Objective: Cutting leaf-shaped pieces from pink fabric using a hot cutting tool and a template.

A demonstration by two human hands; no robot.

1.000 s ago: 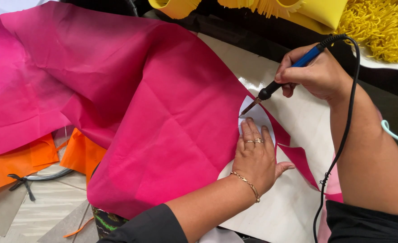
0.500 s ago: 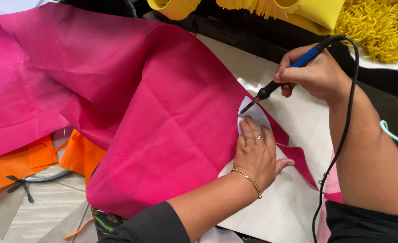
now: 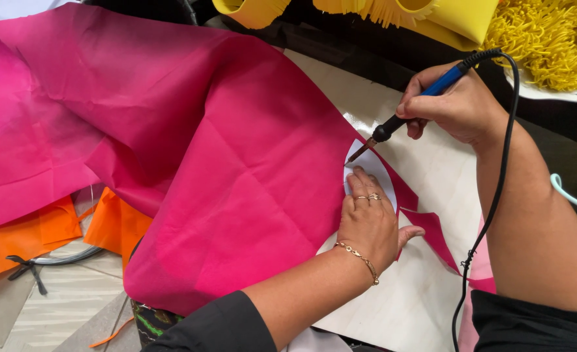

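Pressing pink fabric (image 3: 236, 195) flat, left hand (image 3: 370, 225); right hand (image 3: 458, 104) grips hot knife (image 3: 409, 111)

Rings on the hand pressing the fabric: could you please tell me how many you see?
2: both on the left hand, on neighbouring fingers beside the pink fabric; others may be hidden.

Pink fabric (image 3: 190, 163): large creased sheet, spread over the board (image 3: 432, 156) toward its left edge, its curved cut edge lying at the board's middle. Hot-knife tool (image 3: 409, 111): blue handle, black cord, tilted, with its tip at that cut edge beside your white template (image 3: 370, 171).
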